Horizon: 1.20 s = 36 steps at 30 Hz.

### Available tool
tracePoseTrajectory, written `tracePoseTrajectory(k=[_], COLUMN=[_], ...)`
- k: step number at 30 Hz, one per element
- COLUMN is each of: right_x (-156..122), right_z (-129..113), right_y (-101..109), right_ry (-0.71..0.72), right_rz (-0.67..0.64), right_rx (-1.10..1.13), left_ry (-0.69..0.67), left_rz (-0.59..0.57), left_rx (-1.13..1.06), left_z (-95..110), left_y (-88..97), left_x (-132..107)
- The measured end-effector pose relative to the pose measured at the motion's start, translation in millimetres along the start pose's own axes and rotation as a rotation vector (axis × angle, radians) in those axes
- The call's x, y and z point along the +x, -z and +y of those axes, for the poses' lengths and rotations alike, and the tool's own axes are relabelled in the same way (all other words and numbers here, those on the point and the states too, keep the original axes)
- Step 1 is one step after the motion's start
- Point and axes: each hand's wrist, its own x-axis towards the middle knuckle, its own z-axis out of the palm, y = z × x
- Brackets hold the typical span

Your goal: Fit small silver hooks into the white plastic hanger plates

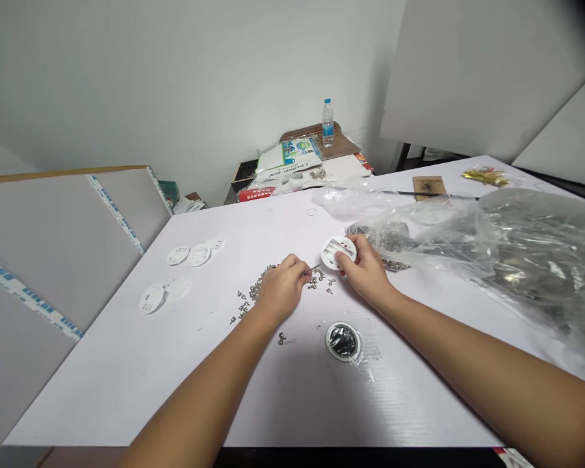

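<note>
- The right hand point(363, 266) is gripping a white disc point(338, 252) by its near right side, the thumb lying over the slotted face, which is showing upward.
- Just to its left, the left hand point(283, 283) is closing its fingers round a thin metal tool point(314, 268), and the tip is pointing at the disc's lower left edge; whether they are touching, I cannot tell.
- Small metal fittings point(244, 309) are lying scattered under and around the left hand, some spreading into the gap between the two hands.
- One single fitting point(281, 338) is resting apart from the heap, nearer the body than the left hand.
- A dark round piece with a pale rim point(344, 341) is sitting nearer the body than the right hand, clear film trailing beside it.
- Well left of the left hand, more white round parts point(178, 255) are lying in a loose group on the bench point(97, 383).
- Just beyond the right hand, a clear bag of metal parts point(387, 235) is slumping, and larger plastic bags point(448, 240) are spreading off to its right.
- Far past both hands, a blue-capped bottle point(327, 123) is standing upright.
</note>
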Motion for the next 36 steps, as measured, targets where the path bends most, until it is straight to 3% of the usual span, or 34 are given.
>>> tracePoseTrajectory(k=[18,28,36], right_x=[-1.1,-3.9,-10.3], right_z=[-0.7,-9.5,-18.5], right_y=[0.0,-5.2,-7.4], right_ry=[-0.008,0.011,-0.053], right_rz=[-0.013,-0.203,-0.3], right_rx=[0.019,0.243,0.43], left_ry=[0.015,0.206,0.208], left_rz=[0.003,0.143,0.148], left_rx=[-0.03,-0.638,-0.766], left_z=[-4.9,-3.0,-4.4], left_y=[4.2,7.8,7.2], left_x=[-2.7,-5.3,-5.3])
